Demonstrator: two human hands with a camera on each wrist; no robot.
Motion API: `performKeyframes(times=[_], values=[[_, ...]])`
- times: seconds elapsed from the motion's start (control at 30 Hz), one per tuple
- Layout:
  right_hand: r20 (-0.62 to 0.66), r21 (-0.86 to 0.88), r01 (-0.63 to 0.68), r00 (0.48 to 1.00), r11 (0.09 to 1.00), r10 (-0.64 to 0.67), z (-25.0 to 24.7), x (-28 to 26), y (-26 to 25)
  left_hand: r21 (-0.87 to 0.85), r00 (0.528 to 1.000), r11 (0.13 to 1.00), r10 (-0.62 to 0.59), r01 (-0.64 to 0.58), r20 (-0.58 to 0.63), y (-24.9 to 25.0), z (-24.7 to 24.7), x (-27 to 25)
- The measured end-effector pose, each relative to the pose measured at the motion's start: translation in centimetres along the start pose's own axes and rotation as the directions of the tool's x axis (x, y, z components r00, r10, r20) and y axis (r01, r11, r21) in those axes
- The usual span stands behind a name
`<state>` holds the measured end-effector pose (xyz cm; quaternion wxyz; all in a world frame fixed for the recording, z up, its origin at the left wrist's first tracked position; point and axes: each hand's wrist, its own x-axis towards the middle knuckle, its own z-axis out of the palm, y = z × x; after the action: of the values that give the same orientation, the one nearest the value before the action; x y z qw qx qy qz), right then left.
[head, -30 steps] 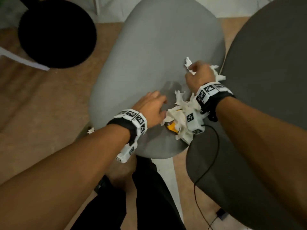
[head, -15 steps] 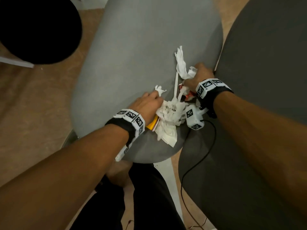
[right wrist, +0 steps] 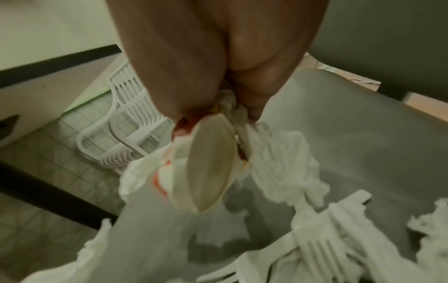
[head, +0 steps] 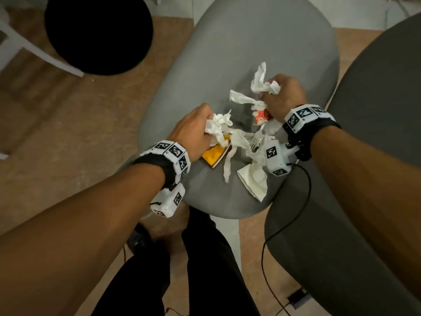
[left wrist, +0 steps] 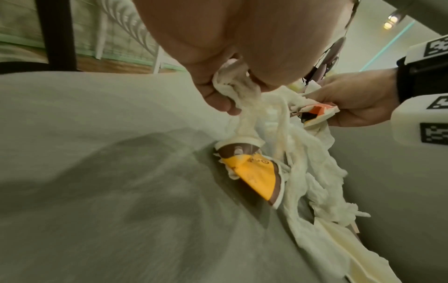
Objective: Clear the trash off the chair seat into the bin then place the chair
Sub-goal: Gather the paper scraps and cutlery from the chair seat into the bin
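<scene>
A pale grey chair seat [head: 239, 46] holds a heap of trash near its front edge. My left hand [head: 193, 128] grips crumpled white tissue [head: 218, 124] [left wrist: 242, 90], just above a crushed yellow and brown paper cup [head: 214, 155] [left wrist: 252, 172]. My right hand [head: 282, 96] clutches a flattened red and white paper cup [head: 260, 116] [right wrist: 208, 168] together with white tissue [head: 262, 84]. A white plastic fork [head: 256, 139] [right wrist: 322, 249] lies in the pile between my hands. More tissue and a folded napkin [head: 252, 179] lie on the seat.
A round black bin [head: 98, 33] stands on the floor at the upper left. A dark grey table [head: 376, 110] crowds the seat's right side. A black cable [head: 293, 213] hangs from my right wrist. My dark-trousered legs [head: 205, 270] stand in front of the chair.
Both hands have gathered trash: my left hand now grips tissue, my right hand has lifted the red cup and tissue slightly. The pile has spread, showing the fork and napkin.
</scene>
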<state>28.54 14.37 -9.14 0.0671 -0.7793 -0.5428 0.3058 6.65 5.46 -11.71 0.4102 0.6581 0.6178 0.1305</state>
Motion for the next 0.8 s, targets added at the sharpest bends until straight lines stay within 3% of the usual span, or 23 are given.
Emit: performKeyframes(times=[0.17, 0.27, 0.43, 0.5, 0.63, 0.7, 0.8], values=[[0.162, 0.059, 0.118, 0.979, 0.991, -0.127, 2.9, -4.5, -4.2, -0.063, 0.996, 0.998, 0.001, -0.007, -0.085, -3.3, -2.0, -3.8], [0.247, 0.082, 0.191, 0.947, 0.978, -0.206, 5.6, -8.2, -7.4, -0.056, 0.991, 0.997, -0.056, 0.049, -0.118, -6.3, -3.5, -7.0], [0.409, 0.177, 0.253, 0.86, 0.951, -0.305, 12.8, -15.3, -12.0, -0.115, 0.947, 0.964, -0.259, 0.24, -0.191, -13.2, -4.9, -12.9], [0.512, 0.187, 0.254, 0.8, 0.949, -0.314, 16.7, -17.8, -12.8, -0.196, 0.927, 0.926, -0.352, 0.323, -0.131, -15.8, -5.0, -15.3], [0.647, 0.099, 0.23, 0.724, 0.968, -0.238, 24.8, -20.6, -12.0, -0.283, 0.9, 0.866, -0.434, 0.411, -0.021, -20.2, -3.8, -19.1], [0.671, 0.053, 0.123, 0.731, 0.991, -0.126, 28.1, -20.5, -10.5, -0.277, 0.854, 0.826, -0.518, 0.491, -0.033, -22.7, -2.3, -19.8], [0.616, 0.014, -0.056, 0.787, 0.998, 0.036, 31.6, -19.2, -8.3, -0.31, 0.74, 0.711, -0.672, 0.631, -0.037, -25.4, -0.1, -20.0]])
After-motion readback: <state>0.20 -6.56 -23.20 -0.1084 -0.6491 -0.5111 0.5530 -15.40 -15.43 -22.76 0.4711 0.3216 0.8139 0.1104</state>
